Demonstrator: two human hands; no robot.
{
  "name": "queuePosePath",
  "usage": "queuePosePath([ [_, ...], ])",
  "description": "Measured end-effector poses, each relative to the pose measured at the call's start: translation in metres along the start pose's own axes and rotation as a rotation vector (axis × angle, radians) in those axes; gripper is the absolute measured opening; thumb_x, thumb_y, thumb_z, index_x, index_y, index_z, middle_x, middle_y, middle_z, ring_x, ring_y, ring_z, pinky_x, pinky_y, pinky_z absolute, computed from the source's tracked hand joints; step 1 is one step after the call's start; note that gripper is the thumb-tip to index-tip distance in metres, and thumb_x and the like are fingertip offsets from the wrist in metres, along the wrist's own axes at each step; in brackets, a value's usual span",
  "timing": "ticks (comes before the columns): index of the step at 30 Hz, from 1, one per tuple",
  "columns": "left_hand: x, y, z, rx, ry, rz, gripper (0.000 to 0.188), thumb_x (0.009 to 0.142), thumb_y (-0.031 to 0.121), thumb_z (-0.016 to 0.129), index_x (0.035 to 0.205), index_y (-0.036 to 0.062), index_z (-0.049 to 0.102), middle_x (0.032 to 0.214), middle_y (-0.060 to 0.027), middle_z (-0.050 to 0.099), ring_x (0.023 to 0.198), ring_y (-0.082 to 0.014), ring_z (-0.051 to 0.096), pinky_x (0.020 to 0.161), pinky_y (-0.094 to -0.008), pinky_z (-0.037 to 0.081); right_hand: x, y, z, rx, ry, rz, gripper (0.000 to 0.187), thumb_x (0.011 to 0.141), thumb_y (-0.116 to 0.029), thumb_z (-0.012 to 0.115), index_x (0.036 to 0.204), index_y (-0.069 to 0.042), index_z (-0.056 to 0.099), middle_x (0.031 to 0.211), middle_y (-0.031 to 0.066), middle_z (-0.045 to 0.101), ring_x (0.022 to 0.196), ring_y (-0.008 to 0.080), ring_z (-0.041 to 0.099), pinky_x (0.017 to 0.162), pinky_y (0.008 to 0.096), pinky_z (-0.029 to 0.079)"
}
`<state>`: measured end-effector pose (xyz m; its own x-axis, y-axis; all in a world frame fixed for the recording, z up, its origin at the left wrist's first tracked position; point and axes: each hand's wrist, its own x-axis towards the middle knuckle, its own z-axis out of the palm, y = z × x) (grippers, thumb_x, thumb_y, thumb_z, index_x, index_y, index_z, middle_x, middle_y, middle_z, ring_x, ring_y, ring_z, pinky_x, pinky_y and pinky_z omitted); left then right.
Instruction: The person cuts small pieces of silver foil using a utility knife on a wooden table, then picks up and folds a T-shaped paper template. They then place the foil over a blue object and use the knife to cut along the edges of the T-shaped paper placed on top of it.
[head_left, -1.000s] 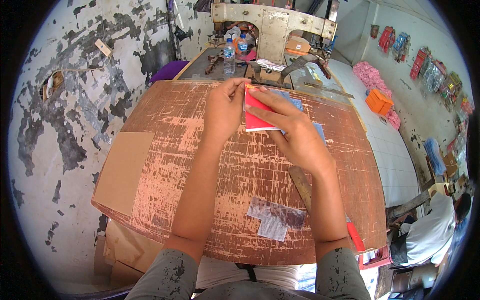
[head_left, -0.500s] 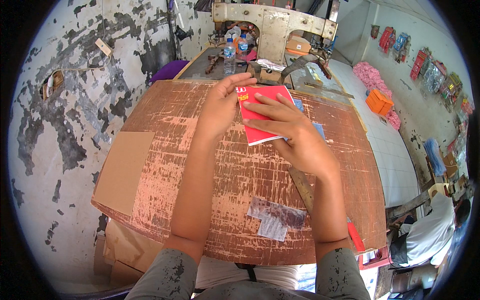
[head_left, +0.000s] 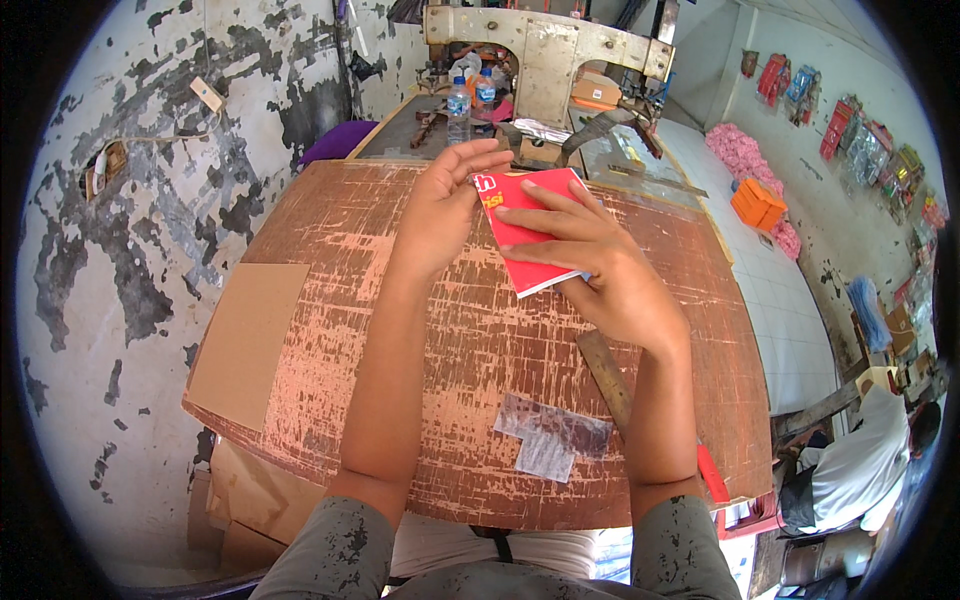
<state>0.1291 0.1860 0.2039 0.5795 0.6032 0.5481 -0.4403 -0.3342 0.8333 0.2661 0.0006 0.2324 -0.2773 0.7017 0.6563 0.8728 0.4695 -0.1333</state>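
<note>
My right hand (head_left: 615,270) grips a small red booklet (head_left: 530,232) with white edges, light lettering near its upper left corner. Its fingers spread across the cover, and the thumb is beneath the lower edge. A bit of blue shows under the booklet beside that thumb. At the upper left corner my left hand (head_left: 448,205) is held with fingers stretched past the top edge and the thumb by the left edge. It seems to touch the corner, but I see no clear grip. Both hands are above the worn brown tabletop (head_left: 400,340).
A brown cardboard sheet (head_left: 248,345) lies at the left. Nearer me are clear plastic pieces (head_left: 550,438), a flat wooden strip (head_left: 603,375) and a red object (head_left: 712,475). Beyond stand a heavy pale machine (head_left: 545,65) and water bottles (head_left: 458,112). A person in white (head_left: 865,460) is at lower right.
My right hand has shifted slightly right and toward me, tilting the booklet's lower end to the right. Blue pieces visible beyond the right hand are now out of sight. My left hand has barely moved.
</note>
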Motion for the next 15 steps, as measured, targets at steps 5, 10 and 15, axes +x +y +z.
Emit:
queuePosePath([
  [5,-0.003,0.008,-0.002,0.039,0.100,-0.104,0.052,0.098,-0.009,0.045,0.148,0.0001,0.051,0.146,-0.0175,0.064,0.123,-0.0183,0.066,0.107,-0.0335,0.054,0.002,0.000,-0.006,-0.061,0.098,0.009,0.045,0.078,0.013,0.067,0.117,-0.007,0.080,0.143,0.0092,0.069,0.145,0.0342,0.054,0.124,0.0534,0.038],
  [10,-0.005,0.018,0.001,-0.098,0.126,-0.093,0.044,0.103,0.003,0.057,0.147,0.0000,0.054,0.144,-0.0163,0.064,0.119,-0.0160,0.066,0.103,-0.0322,0.056,0.005,0.014,0.001,0.024,0.569,0.157,0.020,0.098,0.003,0.069,0.116,0.000,0.078,0.106,0.0130,0.081,0.098,0.0217,0.078,0.086,0.0311,0.060],
  [15,-0.004,0.014,0.002,0.020,0.122,-0.056,0.038,0.108,0.018,0.065,0.140,-0.0007,0.061,0.137,-0.0149,0.069,0.121,-0.0153,0.067,0.098,-0.0278,0.056,0.000,0.026,-0.002,0.374,0.694,0.579,0.018,0.104,-0.010,0.071,0.113,0.005,0.074,0.099,0.0062,0.077,0.083,0.0074,0.070,0.070,0.0269,0.060],
])
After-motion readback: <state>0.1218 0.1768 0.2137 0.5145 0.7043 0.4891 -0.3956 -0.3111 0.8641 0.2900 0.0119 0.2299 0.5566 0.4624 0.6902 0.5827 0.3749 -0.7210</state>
